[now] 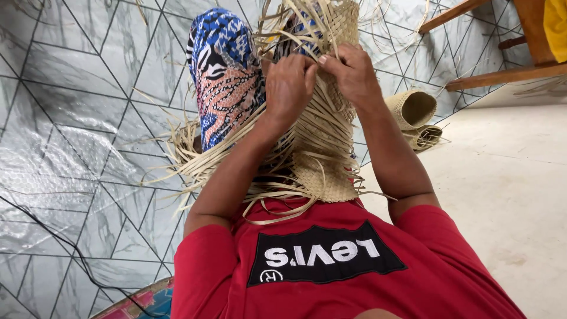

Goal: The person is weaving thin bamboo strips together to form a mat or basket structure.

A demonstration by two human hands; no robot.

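Left hand (287, 88) and right hand (352, 74) meet atop a half-woven straw mat (322, 142), fingers pinching loose strips taut, the mat propped against a patterned knee (227, 77) for support.

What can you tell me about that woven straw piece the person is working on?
The woven piece is made of flat, pale tan strips, like dried leaf or straw. Its lower part near the red shirt is tightly plaited into a finished patch; higher up the strips run loose and long, fanning out to both sides. It lies lengthwise over the person's lap, beside a knee in patterned cloth. The left hand and right hand both pinch strips at its middle.
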